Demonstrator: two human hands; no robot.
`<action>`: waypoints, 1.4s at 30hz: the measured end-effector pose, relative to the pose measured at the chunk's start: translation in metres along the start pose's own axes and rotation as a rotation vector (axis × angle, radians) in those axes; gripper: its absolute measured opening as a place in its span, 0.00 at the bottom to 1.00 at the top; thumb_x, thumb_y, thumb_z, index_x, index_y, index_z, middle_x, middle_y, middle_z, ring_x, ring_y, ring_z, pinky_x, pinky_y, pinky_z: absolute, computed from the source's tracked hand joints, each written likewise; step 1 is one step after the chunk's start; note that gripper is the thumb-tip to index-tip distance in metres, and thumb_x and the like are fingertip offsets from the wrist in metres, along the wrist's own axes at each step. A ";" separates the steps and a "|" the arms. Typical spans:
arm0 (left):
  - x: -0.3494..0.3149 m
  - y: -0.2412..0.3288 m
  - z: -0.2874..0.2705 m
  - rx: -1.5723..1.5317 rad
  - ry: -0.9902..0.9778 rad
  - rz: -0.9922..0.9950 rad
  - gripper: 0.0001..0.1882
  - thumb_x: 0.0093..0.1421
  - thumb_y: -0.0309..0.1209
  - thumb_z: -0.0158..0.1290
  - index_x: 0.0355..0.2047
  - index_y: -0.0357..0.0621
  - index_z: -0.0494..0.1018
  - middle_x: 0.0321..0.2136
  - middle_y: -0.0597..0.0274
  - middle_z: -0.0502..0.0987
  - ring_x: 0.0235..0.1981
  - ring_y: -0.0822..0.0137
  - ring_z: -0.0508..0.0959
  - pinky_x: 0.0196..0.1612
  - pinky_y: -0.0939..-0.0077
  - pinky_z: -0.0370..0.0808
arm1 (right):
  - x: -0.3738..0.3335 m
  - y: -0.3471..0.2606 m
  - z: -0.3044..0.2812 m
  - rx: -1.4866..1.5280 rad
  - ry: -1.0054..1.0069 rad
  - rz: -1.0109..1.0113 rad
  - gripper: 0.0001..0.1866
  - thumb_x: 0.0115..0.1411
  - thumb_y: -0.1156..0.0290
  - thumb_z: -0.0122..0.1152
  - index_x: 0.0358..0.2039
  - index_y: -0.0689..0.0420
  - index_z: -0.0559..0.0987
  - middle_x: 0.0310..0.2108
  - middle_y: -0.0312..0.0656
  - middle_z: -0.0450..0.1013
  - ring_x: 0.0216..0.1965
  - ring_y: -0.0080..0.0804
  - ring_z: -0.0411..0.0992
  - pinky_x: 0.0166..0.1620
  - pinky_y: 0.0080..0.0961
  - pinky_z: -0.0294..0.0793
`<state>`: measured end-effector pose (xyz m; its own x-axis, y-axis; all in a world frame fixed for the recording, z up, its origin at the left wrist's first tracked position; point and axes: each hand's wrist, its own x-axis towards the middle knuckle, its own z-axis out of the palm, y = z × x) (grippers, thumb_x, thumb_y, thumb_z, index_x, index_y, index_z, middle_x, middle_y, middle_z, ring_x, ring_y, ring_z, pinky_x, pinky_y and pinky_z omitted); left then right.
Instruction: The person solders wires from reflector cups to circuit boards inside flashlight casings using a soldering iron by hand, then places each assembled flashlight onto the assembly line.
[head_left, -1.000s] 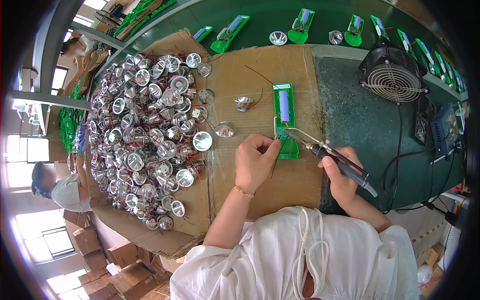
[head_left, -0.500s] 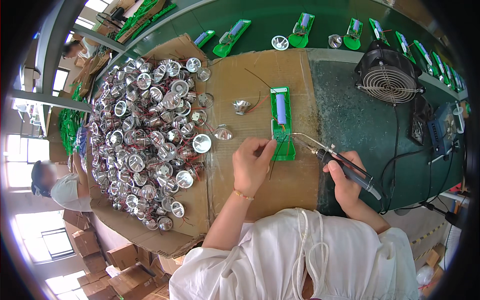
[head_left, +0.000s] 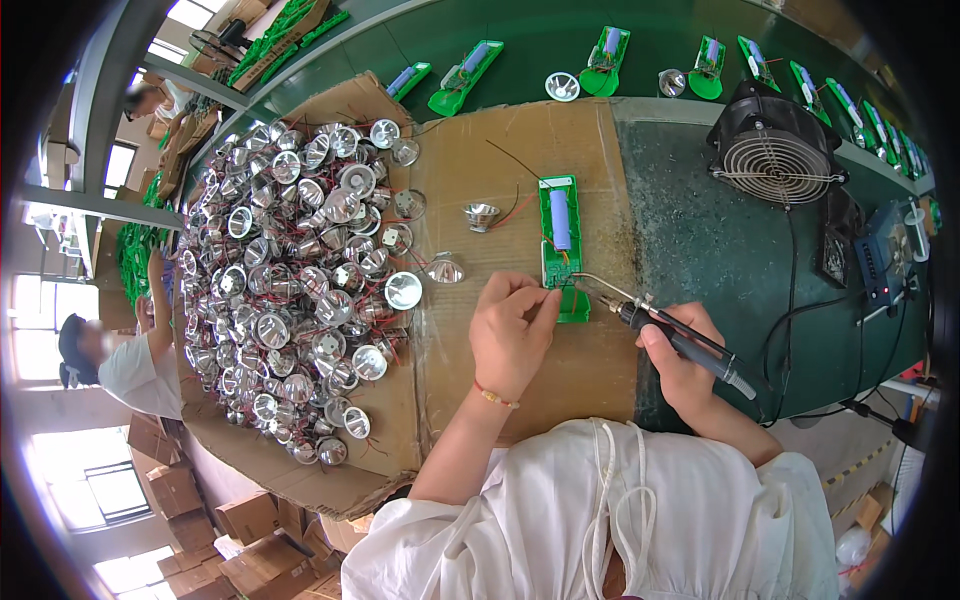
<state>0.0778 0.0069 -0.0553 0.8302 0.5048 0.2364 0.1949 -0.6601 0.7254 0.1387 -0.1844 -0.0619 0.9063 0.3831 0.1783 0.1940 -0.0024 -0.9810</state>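
Cardboard sheeting (head_left: 500, 130), brown and flat, bears a long green plastic housing (head_left: 575, 310) with a lilac cylindrical cell (head_left: 560, 220). The right hand (head_left: 685, 350) curls round a grey-black pen-shaped soldering iron (head_left: 718, 370); its tip has just shifted leftward toward the small green circuit board (head_left: 556, 274) below the cell, so work seems centred there. The left hand (head_left: 512, 325) pinches thumb and finger together at the board's near edge, contents, if any, hidden.

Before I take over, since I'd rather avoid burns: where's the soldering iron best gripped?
Probably by its thick dark handle, coming from the right: its narrow metal end points left toward the circuit board, and the right hand grips the handle.
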 end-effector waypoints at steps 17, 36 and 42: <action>0.001 -0.002 0.004 0.050 -0.004 0.034 0.04 0.49 0.28 0.60 0.22 0.41 0.77 0.27 0.62 0.73 0.27 0.61 0.74 0.29 0.69 0.70 | -0.002 0.000 -0.011 -0.006 0.043 -0.047 0.10 0.57 0.72 0.62 0.32 0.63 0.71 0.23 0.41 0.75 0.24 0.19 0.70 0.28 0.17 0.69; 0.028 0.009 -0.027 -0.307 -0.165 -0.424 0.07 0.52 0.31 0.59 0.24 0.39 0.78 0.19 0.58 0.77 0.19 0.65 0.77 0.25 0.73 0.72 | 0.000 0.023 -0.057 0.107 0.177 0.034 0.09 0.57 0.73 0.59 0.32 0.64 0.70 0.22 0.43 0.74 0.23 0.21 0.71 0.28 0.17 0.69; 0.084 0.011 -0.011 0.208 -0.499 -0.091 0.11 0.50 0.35 0.53 0.20 0.41 0.78 0.14 0.56 0.77 0.18 0.60 0.78 0.25 0.69 0.75 | 0.002 0.024 -0.058 0.090 0.180 0.107 0.10 0.56 0.72 0.60 0.32 0.64 0.71 0.22 0.42 0.74 0.23 0.21 0.71 0.27 0.17 0.70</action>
<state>0.1436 0.0482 -0.0200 0.9423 0.2734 -0.1932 0.3346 -0.7474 0.5740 0.1667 -0.2373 -0.0809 0.9739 0.2138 0.0759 0.0665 0.0510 -0.9965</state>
